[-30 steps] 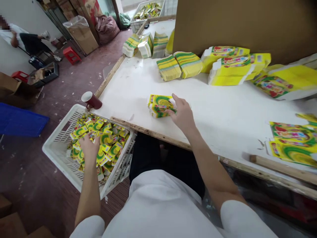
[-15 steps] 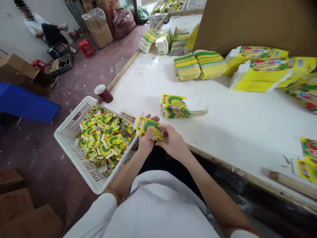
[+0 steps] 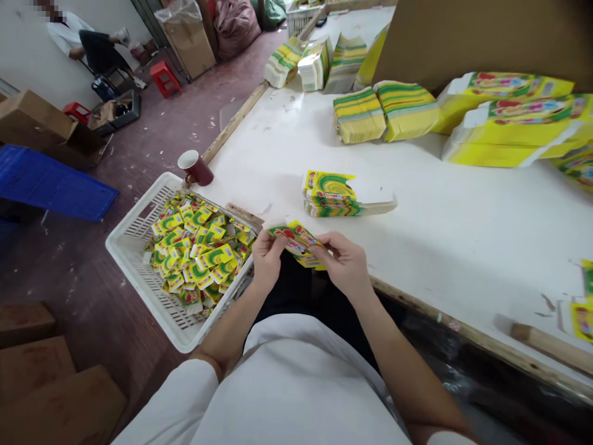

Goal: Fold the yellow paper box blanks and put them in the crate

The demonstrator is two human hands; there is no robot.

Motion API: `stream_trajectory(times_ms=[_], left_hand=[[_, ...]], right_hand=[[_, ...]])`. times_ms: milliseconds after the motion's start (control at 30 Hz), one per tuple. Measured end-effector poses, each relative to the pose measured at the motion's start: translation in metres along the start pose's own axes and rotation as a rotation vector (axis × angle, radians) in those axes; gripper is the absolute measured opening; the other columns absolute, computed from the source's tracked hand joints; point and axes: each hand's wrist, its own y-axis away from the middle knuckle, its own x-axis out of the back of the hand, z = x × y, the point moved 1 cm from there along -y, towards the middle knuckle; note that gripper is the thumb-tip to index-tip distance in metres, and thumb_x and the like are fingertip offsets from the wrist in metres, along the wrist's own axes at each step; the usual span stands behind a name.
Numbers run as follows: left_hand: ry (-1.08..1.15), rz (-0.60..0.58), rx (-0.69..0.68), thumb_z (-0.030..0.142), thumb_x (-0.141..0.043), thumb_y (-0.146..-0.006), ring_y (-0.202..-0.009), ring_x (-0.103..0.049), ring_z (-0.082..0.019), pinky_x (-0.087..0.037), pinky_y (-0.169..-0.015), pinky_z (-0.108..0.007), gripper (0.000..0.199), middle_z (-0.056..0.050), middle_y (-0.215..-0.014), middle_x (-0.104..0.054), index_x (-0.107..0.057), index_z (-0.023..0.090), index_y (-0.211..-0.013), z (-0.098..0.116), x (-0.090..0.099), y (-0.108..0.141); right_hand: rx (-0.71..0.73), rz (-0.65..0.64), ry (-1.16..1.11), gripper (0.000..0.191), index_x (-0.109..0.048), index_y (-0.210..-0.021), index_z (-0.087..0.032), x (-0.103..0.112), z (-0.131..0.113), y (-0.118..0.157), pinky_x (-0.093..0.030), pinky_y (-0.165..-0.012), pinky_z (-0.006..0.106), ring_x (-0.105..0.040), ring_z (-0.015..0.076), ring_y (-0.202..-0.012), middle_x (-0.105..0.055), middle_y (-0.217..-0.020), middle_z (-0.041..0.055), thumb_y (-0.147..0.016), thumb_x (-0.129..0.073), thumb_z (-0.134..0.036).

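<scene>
Between my two hands is a small printed cardboard box [image 3: 296, 240], yellow and green with red fruit on it, tilted over the table's front edge. My left hand [image 3: 269, 254] pinches its left end with thumb and fingers. The right end is gripped by my right hand [image 3: 341, 258], thumb on top. Whether the box is flat or partly folded out I cannot tell. Just beyond my hands, a stack of flat cartons [image 3: 331, 194] of the same print lies on the white table [image 3: 435, 241]. To the left, a white plastic basket [image 3: 139, 278] holds many small yellow-green boxes [image 3: 199, 247].
A maroon mug [image 3: 197, 168] stands at the table's left edge by the basket. Rows of stacked cartons [image 3: 359, 114] line the back, before a large brown cardboard sheet [image 3: 486, 37]. A wooden bar [image 3: 551, 346] lies front right. A seated person [image 3: 88, 46] is at far left.
The box in my hands has turned from its green-swirl face to the side with red fruit. My right hand has shifted slightly right, and the view has moved a little.
</scene>
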Motion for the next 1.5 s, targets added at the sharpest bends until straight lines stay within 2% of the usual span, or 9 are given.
stream_trajectory(times_ms=[100,267,367,500,733,900,1033,1200,1500], left_hand=[[-0.102,-0.086,-0.007,0.056,-0.077,-0.073,-0.093,-0.069,-0.021,-0.053,-0.091,-0.036,0.043,-0.005,-0.097,-0.074,-0.070,0.021,-0.098,0.013,0.015,-0.009],[-0.530,-0.463,-0.191,0.052,-0.092,-0.047,-0.138,-0.045,-0.037,-0.034,-0.115,-0.048,0.103,-0.015,-0.144,-0.053,-0.052,0.022,-0.137,0.053,0.024,-0.013],[-0.755,-0.650,-0.119,0.036,-0.089,-0.059,-0.121,-0.059,-0.034,-0.044,-0.105,-0.047,0.084,-0.013,-0.130,-0.062,-0.053,0.024,-0.134,0.050,0.018,-0.004],[-0.811,-0.514,-0.147,0.031,-0.083,-0.067,-0.105,-0.065,-0.029,-0.051,-0.091,-0.040,0.080,-0.011,-0.121,-0.063,-0.045,0.022,-0.136,0.035,0.009,0.009],[-0.835,-0.639,-0.384,0.017,-0.076,-0.065,-0.116,-0.060,-0.029,-0.051,-0.093,-0.039,0.065,-0.011,-0.123,-0.057,-0.045,0.025,-0.121,0.027,0.001,0.019],[-0.909,-0.643,-0.292,0.016,-0.072,-0.067,-0.099,-0.065,-0.025,-0.053,-0.082,-0.037,0.072,-0.009,-0.116,-0.058,-0.035,0.025,-0.128,0.024,0.008,0.014],[-0.881,-0.576,-0.317,0.015,-0.074,-0.064,-0.104,-0.063,-0.026,-0.051,-0.086,-0.038,0.083,-0.015,-0.126,-0.052,-0.031,0.021,-0.135,0.022,0.014,0.006],[-1.012,-0.533,-0.296,0.032,-0.082,-0.066,-0.106,-0.061,-0.029,-0.048,-0.092,-0.042,0.063,-0.010,-0.114,-0.062,-0.052,0.021,-0.120,0.027,0.024,-0.003],[-1.068,-0.559,-0.387,0.038,-0.084,-0.066,-0.105,-0.064,-0.030,-0.049,-0.093,-0.042,0.058,-0.009,-0.110,-0.069,-0.062,0.025,-0.118,0.041,0.028,-0.012]], right_hand=[[0.118,0.031,0.200,0.012,-0.074,-0.089,-0.026,0.015,-0.002,-0.003,-0.053,-0.067,0.036,-0.064,0.0203,-0.073,-0.069,-0.078,0.0029,-0.090,-0.062,-0.028],[0.351,-0.042,0.501,0.024,-0.076,-0.095,-0.038,0.024,-0.006,-0.001,-0.044,-0.102,0.051,-0.065,0.0232,-0.091,-0.073,-0.086,0.0007,-0.093,-0.059,-0.021],[0.391,-0.103,0.471,0.025,-0.070,-0.112,-0.042,0.015,-0.011,0.005,-0.025,-0.120,0.057,-0.058,0.0280,-0.120,-0.071,-0.112,0.0005,-0.090,-0.064,-0.031],[0.150,0.095,0.206,0.071,-0.039,-0.149,-0.029,0.005,-0.007,0.008,-0.028,-0.120,0.058,-0.032,0.0342,-0.147,-0.040,-0.157,0.0094,-0.086,-0.066,-0.048],[-0.273,-0.217,-0.363,0.043,-0.060,-0.131,-0.027,-0.016,0.006,0.009,-0.051,-0.107,0.044,-0.060,0.0261,-0.127,-0.066,-0.132,0.0041,-0.089,-0.056,-0.031],[-0.108,-0.303,-0.274,0.064,-0.037,-0.151,-0.027,-0.010,0.003,0.015,-0.047,-0.110,0.045,-0.051,0.0253,-0.137,-0.053,-0.148,0.0088,-0.093,-0.053,-0.049],[0.110,-0.258,0.102,0.048,-0.053,-0.141,-0.034,-0.004,0.004,0.015,-0.040,-0.117,0.046,-0.046,0.0249,-0.141,-0.046,-0.154,0.0042,-0.094,-0.056,-0.029],[0.152,-0.127,0.207,0.038,-0.066,-0.128,-0.034,0.007,0.009,0.009,-0.049,-0.109,0.042,-0.057,0.0249,-0.131,-0.053,-0.148,0.0051,-0.092,-0.058,-0.022],[0.165,-0.376,0.300,0.040,-0.065,-0.130,-0.033,0.022,0.012,0.005,-0.049,-0.109,0.045,-0.048,0.0276,-0.139,-0.046,-0.154,0.0059,-0.092,-0.060,-0.021]])
